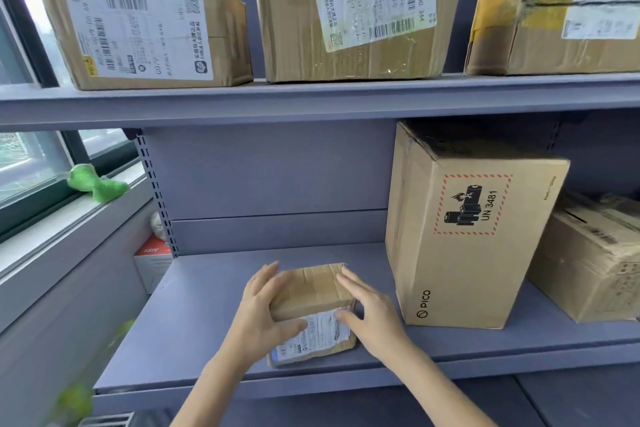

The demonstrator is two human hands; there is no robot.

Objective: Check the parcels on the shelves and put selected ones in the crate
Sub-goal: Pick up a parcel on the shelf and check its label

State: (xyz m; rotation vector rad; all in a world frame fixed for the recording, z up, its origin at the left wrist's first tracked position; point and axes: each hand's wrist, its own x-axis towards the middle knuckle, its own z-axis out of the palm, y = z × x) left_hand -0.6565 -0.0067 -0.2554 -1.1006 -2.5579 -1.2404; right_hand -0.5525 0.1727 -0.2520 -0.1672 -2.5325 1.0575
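**Both hands on a small parcel at the lower shelf**

The small parcel [313, 298] sits near the front of the lower shelf [194, 305], at about 6 o'clock in the view. The left hand [261, 308] holds its left side, fingers laid along the top edge and thumb pressed across the white label on the front face. The right hand [369, 310] holds the right side the same way, fingers nearly straight along the top, thumb on the front. So both hands clasp the parcel between them; neither is free. Whether its base is lifted or resting on the shelf I cannot tell.

At 3 o'clock from the parcel, near but apart, stands a tall box [460, 236] with a battery warning mark, and beyond it a third box [588, 263]. On the upper shelf [311, 97] stand three more parcels: one at 10 o'clock [149, 35], one at 12 o'clock [353, 10], one at 2 o'clock [561, 10]. A green toy [98, 184] lies on the window sill at 9 o'clock.

The step in hand looks like checking: the label faces the person and the thumbs partly cover it. No crate is in view. If this parcel is chosen, the next move calls for drawing it straight out toward 6 o'clock, clear of the tall box, then turning to find the crate. If not, it only needs releasing where it is.
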